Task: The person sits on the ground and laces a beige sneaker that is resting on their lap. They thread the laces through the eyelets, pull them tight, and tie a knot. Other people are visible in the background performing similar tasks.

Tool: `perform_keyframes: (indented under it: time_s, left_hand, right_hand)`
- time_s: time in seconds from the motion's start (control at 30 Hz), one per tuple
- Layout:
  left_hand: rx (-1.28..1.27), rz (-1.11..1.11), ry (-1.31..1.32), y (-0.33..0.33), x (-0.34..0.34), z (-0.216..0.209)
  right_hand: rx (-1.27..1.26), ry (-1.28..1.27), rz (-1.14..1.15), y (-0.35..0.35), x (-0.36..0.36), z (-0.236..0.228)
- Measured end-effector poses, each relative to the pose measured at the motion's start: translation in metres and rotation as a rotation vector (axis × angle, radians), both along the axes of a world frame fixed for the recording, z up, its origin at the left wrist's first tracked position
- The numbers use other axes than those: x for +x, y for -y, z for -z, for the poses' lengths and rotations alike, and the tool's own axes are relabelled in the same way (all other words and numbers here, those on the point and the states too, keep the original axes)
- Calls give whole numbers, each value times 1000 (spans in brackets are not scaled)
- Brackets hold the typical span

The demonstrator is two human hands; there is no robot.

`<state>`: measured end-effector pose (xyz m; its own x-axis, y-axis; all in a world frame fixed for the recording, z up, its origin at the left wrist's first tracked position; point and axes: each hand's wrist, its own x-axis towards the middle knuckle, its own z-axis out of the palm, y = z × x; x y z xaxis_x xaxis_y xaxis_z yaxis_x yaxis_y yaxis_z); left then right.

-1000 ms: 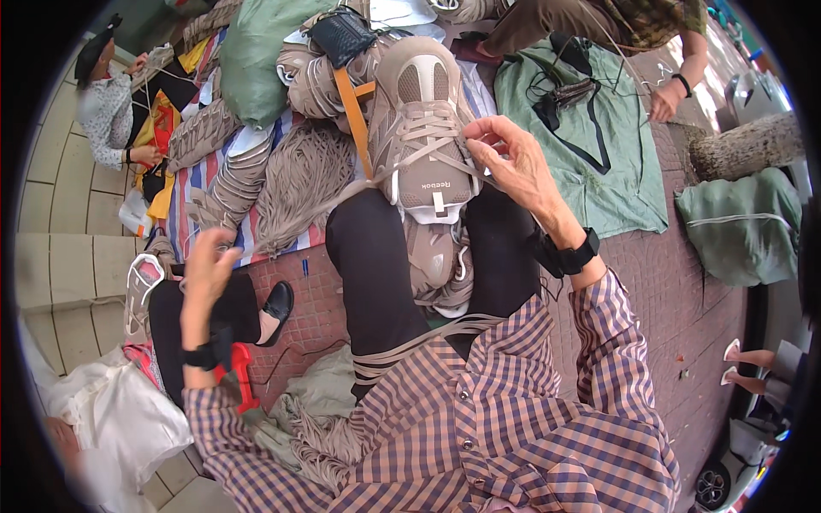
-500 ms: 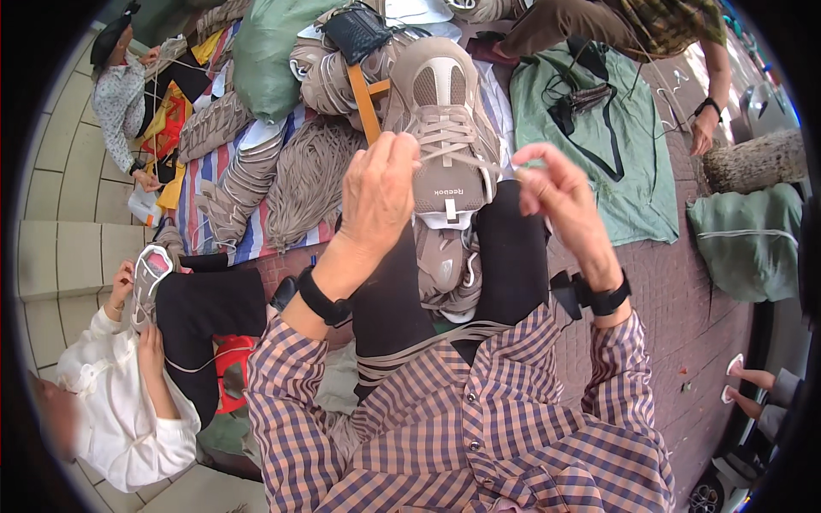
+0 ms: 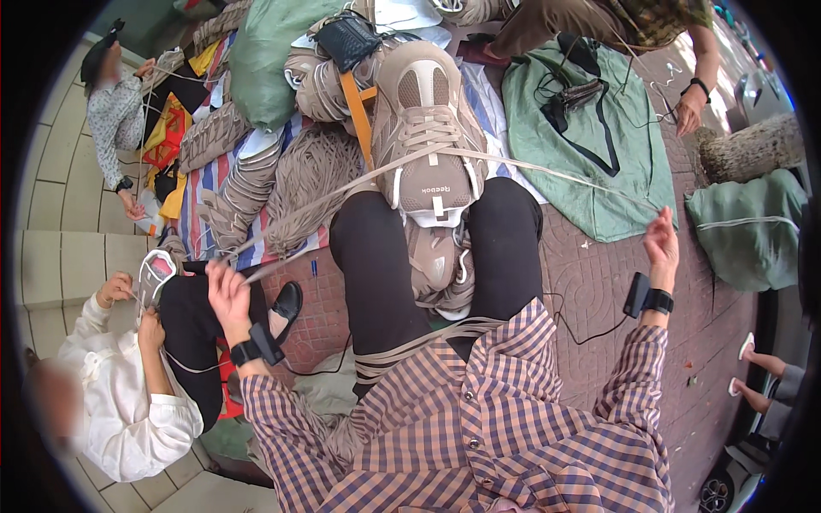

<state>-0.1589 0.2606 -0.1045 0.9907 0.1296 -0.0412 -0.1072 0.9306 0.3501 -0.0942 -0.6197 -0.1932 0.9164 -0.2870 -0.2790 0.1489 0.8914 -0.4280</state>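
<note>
The beige shoe (image 3: 430,177) sits at the knees, toe pointing away, ahead of and between the hands, neither clearly nearer, the fingers of the right hand (image 3: 661,244) and, seemingly, the left hand (image 3: 229,295) pinching its taut lace (image 3: 342,190)

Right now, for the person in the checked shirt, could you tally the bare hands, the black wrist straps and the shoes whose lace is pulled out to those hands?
Hands: 2, left hand and right hand
Black wrist straps: 2, left strap and right strap
Shoes with pulled lace: 1, a beige shoe whose lace reaches both hands
Total: 5
</note>
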Motion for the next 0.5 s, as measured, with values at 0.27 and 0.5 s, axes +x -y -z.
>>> perform_keyframes:
  time_s: [0.27,0.5]
  left_hand:
    - [85,-623,-433,-114,-178,93]
    - [918,-329,-672,15,-49,53]
  right_hand:
    - [-118,-292,456,34,-28,27]
    - [-1105,-73,-398,-203,40,-78]
